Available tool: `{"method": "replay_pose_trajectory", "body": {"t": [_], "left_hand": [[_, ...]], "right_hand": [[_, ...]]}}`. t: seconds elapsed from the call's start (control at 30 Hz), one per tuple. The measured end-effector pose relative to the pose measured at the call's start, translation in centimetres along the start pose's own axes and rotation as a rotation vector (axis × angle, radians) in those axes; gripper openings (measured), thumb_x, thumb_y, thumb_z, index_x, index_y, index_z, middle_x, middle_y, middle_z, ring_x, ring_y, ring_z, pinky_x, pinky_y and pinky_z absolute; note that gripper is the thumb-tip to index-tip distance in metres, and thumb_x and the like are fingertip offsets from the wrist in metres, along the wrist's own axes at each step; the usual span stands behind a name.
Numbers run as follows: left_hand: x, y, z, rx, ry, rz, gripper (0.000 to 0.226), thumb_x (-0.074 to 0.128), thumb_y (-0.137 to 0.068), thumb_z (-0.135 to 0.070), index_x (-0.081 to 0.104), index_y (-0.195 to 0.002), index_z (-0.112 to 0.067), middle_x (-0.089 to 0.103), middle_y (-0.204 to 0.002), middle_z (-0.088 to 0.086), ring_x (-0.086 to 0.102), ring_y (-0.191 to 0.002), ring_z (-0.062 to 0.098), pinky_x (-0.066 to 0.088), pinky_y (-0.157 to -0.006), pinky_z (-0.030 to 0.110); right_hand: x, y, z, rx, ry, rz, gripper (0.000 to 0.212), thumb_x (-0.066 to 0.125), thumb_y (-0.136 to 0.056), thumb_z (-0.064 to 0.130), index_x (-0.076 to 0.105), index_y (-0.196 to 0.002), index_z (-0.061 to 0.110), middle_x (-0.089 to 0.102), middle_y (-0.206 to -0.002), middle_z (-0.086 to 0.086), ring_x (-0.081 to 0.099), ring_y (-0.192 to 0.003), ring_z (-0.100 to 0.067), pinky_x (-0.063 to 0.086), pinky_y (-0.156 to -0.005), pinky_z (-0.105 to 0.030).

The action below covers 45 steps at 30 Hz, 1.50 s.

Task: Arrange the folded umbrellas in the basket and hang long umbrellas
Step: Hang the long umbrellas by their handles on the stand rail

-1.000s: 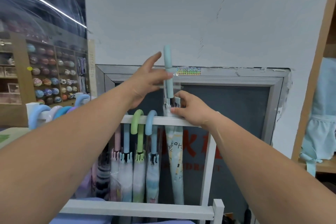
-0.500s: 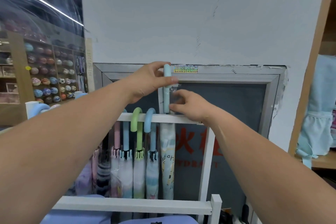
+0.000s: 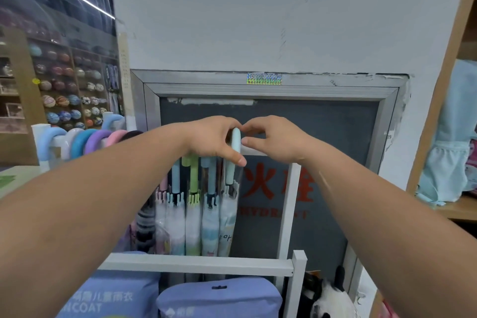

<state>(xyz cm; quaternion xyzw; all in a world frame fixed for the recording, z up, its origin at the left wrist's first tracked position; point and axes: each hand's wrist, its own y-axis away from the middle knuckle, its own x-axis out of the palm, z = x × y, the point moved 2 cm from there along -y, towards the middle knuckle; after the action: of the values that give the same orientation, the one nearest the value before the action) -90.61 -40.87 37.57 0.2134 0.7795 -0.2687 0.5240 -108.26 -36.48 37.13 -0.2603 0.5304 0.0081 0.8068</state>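
Left hand (image 3: 216, 140): curled round the mint handle (image 3: 235, 142) of the long umbrella (image 3: 227, 217) — thumb across its front.
Right hand (image 3: 274, 137): fingertips pinch the handle's top from the right.
Long umbrella: hangs on the white rack rail (image 3: 251, 151) — right end of the row.

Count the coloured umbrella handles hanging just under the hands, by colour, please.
pink handle: 1
blue handles: 2
green handle: 1
mint handle, in the left hand: 1
Total: 5

Bare left hand (image 3: 212, 141), bare right hand (image 3: 278, 140), bare forearms (image 3: 108, 196)
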Motion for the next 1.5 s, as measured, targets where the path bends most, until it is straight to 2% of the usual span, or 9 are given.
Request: {"method": "replay_pose_trajectory", "body": {"t": [0.3,0.4,0.53,0.67,0.8,0.93,1.1,1.27,1.5], "left_hand": [[0.7,-0.1,-0.3,-0.071,-0.192,0.010,0.083,0.083,-0.058,-0.067,0.058,-0.125,-0.023,0.066,-0.111,-0.005,0.062,-0.101,0.018,0.053,-0.093,0.045],[0.7,0.3,-0.2,-0.072,-0.273,0.001,0.096,0.082,-0.060,-0.070,0.052,-0.137,-0.020,0.062,-0.129,0.000,0.059,-0.117,0.023,0.049,-0.100,0.045],[-0.4,2.1,0.4,-0.099,-0.364,-0.062,0.125,0.079,-0.059,-0.075,0.024,-0.158,-0.023,0.035,-0.161,-0.003,0.036,-0.146,0.022,0.035,-0.117,0.046],[-1.0,4.0,2.5,-0.131,-0.375,-0.042,0.110,0.080,-0.068,-0.066,0.025,-0.157,-0.030,0.034,-0.162,-0.006,0.034,-0.147,0.020,0.032,-0.118,0.045],[-0.5,5.3,3.5,-0.116,-0.290,-0.093,0.101,0.077,-0.076,-0.060,0.022,-0.157,-0.038,0.035,-0.161,-0.009,0.035,-0.146,0.018,0.032,-0.118,0.041],[0.3,5.4,4.3,-0.079,-0.352,-0.147,0.098,0.068,-0.081,-0.065,0.016,-0.159,-0.035,0.028,-0.164,-0.006,0.025,-0.151,0.018,0.016,-0.123,0.052],[2.1,6.7,4.6,0.038,-0.261,-0.335,0.105,0.074,-0.077,-0.062,0.020,-0.159,-0.026,0.024,-0.166,-0.001,0.017,-0.154,0.021,0.011,-0.124,0.052],[6.3,9.7,2.8,0.335,-0.013,-0.690,0.079,0.069,-0.076,-0.054,0.052,-0.142,-0.014,0.053,-0.144,0.013,0.047,-0.134,0.033,0.033,-0.115,0.046],[15.2,12.4,-7.0,0.610,0.023,-0.538,0.070,0.066,-0.076,-0.052,0.060,-0.134,-0.013,0.056,-0.136,0.014,0.053,-0.124,0.038,0.041,-0.105,0.050]], "right_hand": [[2.2,0.2,-0.8,0.019,-0.180,-0.013,0.037,0.072,-0.088,0.039,0.066,-0.124,0.029,0.072,-0.118,0.011,0.064,-0.113,-0.006,0.048,-0.104,-0.037],[2.4,0.0,-0.8,0.043,-0.148,-0.012,0.040,0.068,-0.089,0.046,0.062,-0.126,0.032,0.068,-0.126,0.013,0.060,-0.120,-0.006,0.046,-0.106,-0.038],[3.0,-0.2,-0.8,0.068,-0.148,-0.005,0.052,0.062,-0.084,0.058,0.055,-0.132,0.039,0.064,-0.132,0.014,0.057,-0.125,-0.006,0.044,-0.109,-0.041],[3.1,-0.2,-0.6,0.050,-0.080,0.031,0.074,0.053,-0.069,0.077,0.045,-0.138,0.050,0.059,-0.137,0.018,0.053,-0.129,-0.008,0.042,-0.110,-0.043],[3.3,-0.6,0.2,0.058,-0.026,0.048,0.072,0.054,-0.072,0.075,0.041,-0.139,0.050,0.058,-0.139,0.015,0.051,-0.132,-0.015,0.039,-0.110,-0.049],[3.7,-0.3,1.5,0.106,0.064,0.082,0.063,0.055,-0.090,0.061,0.033,-0.147,0.045,0.051,-0.148,0.010,0.045,-0.138,-0.020,0.031,-0.114,-0.053],[3.5,3.7,3.4,0.160,0.202,-0.101,0.065,0.054,-0.094,0.056,0.029,-0.153,0.040,0.043,-0.154,0.008,0.035,-0.144,-0.019,0.030,-0.115,-0.052],[4.1,12.8,4.3,0.263,0.317,-0.261,0.057,0.051,-0.092,0.057,0.045,-0.144,0.037,0.049,-0.148,0.008,0.042,-0.139,-0.019,0.035,-0.110,-0.051],[5.5,31.6,4.5,0.586,0.609,-0.182,0.064,0.046,-0.081,0.065,0.054,-0.136,0.035,0.054,-0.139,0.004,0.046,-0.131,-0.025,0.033,-0.107,-0.055]]}}
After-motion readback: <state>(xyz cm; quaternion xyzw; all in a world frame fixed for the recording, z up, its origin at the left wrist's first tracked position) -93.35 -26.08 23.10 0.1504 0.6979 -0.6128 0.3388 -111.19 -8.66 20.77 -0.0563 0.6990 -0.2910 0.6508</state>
